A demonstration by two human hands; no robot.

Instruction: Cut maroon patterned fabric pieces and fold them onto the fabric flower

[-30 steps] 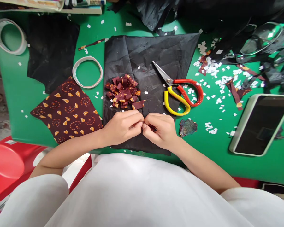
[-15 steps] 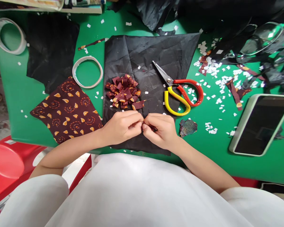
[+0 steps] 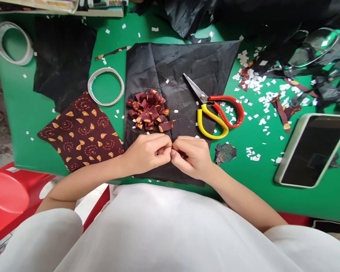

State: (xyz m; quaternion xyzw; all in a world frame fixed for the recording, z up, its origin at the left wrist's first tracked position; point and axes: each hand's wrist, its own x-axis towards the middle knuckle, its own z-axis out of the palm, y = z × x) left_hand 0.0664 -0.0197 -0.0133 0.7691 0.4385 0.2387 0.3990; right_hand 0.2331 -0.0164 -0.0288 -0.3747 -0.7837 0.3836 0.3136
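My left hand (image 3: 147, 153) and my right hand (image 3: 192, 155) meet fingertip to fingertip over the near edge of a black cloth (image 3: 175, 71). Both are closed in a pinch on a tiny piece between them; it is mostly hidden, with a hint of maroon at my right fingers. Just beyond my hands lies a flower of folded maroon and orange fabric strips (image 3: 149, 109), with one loose folded strip (image 3: 166, 125) at its near right. Red and yellow scissors (image 3: 215, 111) lie shut on the cloth to the right.
A maroon patterned fabric piece (image 3: 81, 134) lies left of the cloth on the green table (image 3: 314, 204). Two tape rings (image 3: 105, 86) (image 3: 13, 42), a phone (image 3: 311, 149), a small glittery scrap (image 3: 225, 152), white paper bits (image 3: 257, 85) and black cloth scraps (image 3: 62, 56) surround them. A red stool (image 3: 8, 196) stands lower left.
My hands stay pinched together in the same spot; only the fingertips shift slightly. The view has nudged a little.
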